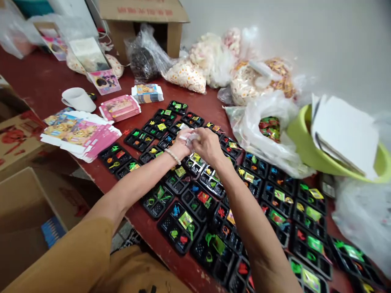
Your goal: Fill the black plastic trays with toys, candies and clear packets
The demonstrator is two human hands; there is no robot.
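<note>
My left hand (181, 144) and my right hand (208, 145) meet above the middle of the table. Both are closed together on a small white packet (190, 139) pinched between the fingers. A bead bracelet (172, 156) is on my left wrist. Under the hands lie several black plastic trays (179, 228) with compartments, spread in rows over the dark red table (39, 81). Each tray holds small coloured toy pieces and little foil packets. The hands hover above the trays without touching them.
Pink printed flat cartons (81, 134) and a white cup (78, 99) lie at the left. Clear bags of snacks (210, 61), a bag of coloured packets (269, 128) and a green basin (305, 142) with white cards stand at the back and right. Cardboard boxes (27, 203) sit beside the table.
</note>
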